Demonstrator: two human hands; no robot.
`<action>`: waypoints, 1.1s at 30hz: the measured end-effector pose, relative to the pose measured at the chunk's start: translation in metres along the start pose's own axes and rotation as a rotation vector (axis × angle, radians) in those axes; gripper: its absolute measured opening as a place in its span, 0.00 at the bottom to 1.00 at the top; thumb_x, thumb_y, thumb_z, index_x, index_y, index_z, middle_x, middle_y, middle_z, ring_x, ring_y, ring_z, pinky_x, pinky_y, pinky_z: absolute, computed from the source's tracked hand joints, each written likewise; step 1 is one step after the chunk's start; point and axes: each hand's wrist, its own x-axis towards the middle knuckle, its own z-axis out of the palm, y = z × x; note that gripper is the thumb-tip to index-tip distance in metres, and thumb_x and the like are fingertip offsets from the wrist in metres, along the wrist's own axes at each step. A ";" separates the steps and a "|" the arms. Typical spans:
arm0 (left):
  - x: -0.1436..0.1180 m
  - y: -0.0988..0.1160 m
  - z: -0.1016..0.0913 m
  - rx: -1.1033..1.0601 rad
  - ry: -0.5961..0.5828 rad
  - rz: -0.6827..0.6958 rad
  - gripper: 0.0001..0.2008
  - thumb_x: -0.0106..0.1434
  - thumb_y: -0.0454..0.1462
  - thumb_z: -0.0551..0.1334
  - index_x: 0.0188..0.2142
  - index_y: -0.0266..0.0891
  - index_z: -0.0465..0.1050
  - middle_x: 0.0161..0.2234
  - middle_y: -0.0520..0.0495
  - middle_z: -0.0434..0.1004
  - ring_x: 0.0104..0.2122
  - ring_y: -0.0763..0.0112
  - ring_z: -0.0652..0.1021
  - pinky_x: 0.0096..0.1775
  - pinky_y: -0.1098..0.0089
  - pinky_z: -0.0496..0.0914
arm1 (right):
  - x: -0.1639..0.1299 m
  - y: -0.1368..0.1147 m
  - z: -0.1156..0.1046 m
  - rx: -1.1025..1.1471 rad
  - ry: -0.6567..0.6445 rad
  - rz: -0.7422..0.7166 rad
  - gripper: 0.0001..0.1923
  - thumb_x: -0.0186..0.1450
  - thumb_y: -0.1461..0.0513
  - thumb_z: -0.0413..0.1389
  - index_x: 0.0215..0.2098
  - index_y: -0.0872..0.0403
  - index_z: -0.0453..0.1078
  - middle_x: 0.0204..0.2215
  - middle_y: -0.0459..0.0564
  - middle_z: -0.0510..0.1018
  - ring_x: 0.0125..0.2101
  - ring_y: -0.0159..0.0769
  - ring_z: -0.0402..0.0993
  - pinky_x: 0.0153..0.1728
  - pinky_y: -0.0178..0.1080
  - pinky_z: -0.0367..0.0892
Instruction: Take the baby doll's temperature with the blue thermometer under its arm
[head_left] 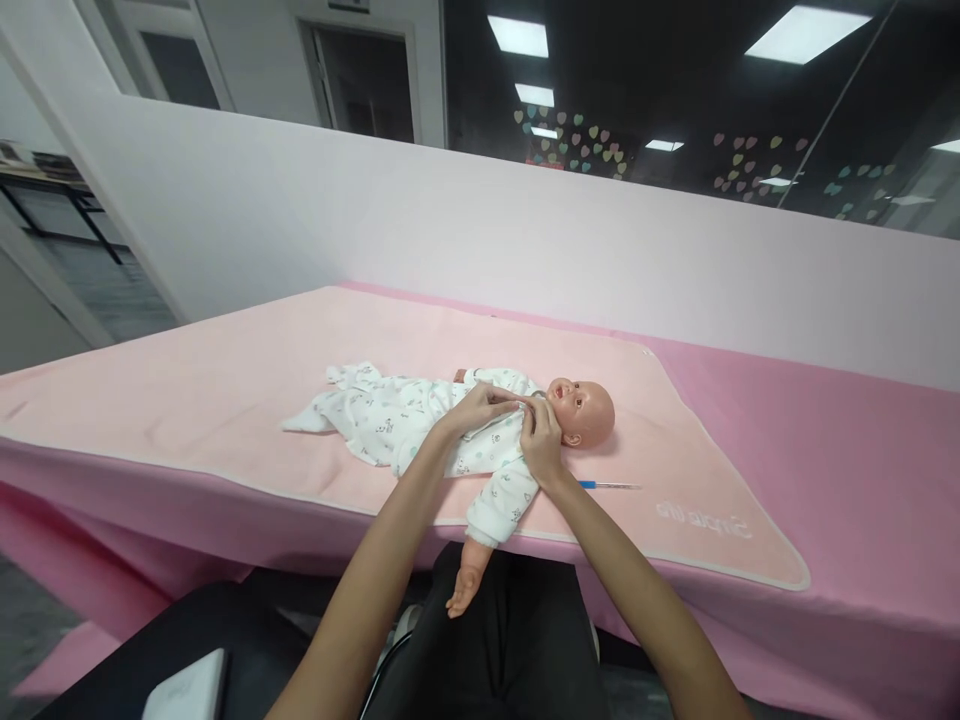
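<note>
A baby doll [591,412] lies on its back with its head to the right. It wears a white printed sleepsuit [397,415], and one of its arms hangs over the table's front edge. At the collar both my hands meet. My left hand [480,408] reaches in with fingers stretched together and its fingertips pinched on the sleepsuit's neck. Bent fingers of my right hand [541,438] pinch the same collar from the right, close to the doll's chin. What exactly lies between the fingertips is too small to see. Beside my right wrist rests a thin blue-handled tool [609,485].
A peach mat [247,350] with a light border covers much of the table, over a pink cloth [840,470]. Behind it runs a white low wall [525,240] with dark glass above. A white flat object [185,688] sits on a black seat at lower left.
</note>
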 end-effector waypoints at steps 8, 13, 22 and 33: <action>0.003 0.001 0.000 0.006 -0.024 0.021 0.16 0.55 0.45 0.60 0.33 0.34 0.75 0.29 0.48 0.75 0.31 0.72 0.72 0.34 0.72 0.65 | 0.000 0.001 0.001 0.042 0.037 0.064 0.10 0.67 0.65 0.42 0.39 0.55 0.65 0.34 0.52 0.73 0.37 0.35 0.70 0.40 0.39 0.68; 0.003 0.003 0.001 -0.055 -0.021 -0.054 0.11 0.56 0.42 0.58 0.27 0.35 0.70 0.25 0.52 0.68 0.27 0.75 0.67 0.32 0.74 0.62 | 0.001 0.000 0.000 0.074 0.015 0.049 0.09 0.65 0.66 0.43 0.33 0.54 0.65 0.29 0.50 0.71 0.33 0.34 0.69 0.37 0.37 0.68; -0.001 0.002 0.003 -0.277 0.033 -0.029 0.15 0.52 0.40 0.63 0.38 0.37 0.69 0.30 0.51 0.70 0.33 0.73 0.71 0.37 0.72 0.65 | 0.002 -0.004 -0.002 0.054 -0.063 0.045 0.08 0.64 0.65 0.46 0.38 0.54 0.66 0.33 0.52 0.71 0.37 0.36 0.68 0.41 0.40 0.66; -0.032 0.000 0.015 0.167 0.353 0.120 0.15 0.54 0.42 0.62 0.40 0.38 0.71 0.38 0.47 0.73 0.40 0.69 0.73 0.42 0.69 0.67 | 0.002 -0.003 -0.003 0.168 -0.029 0.137 0.05 0.63 0.64 0.46 0.33 0.54 0.63 0.31 0.49 0.71 0.36 0.34 0.68 0.39 0.38 0.65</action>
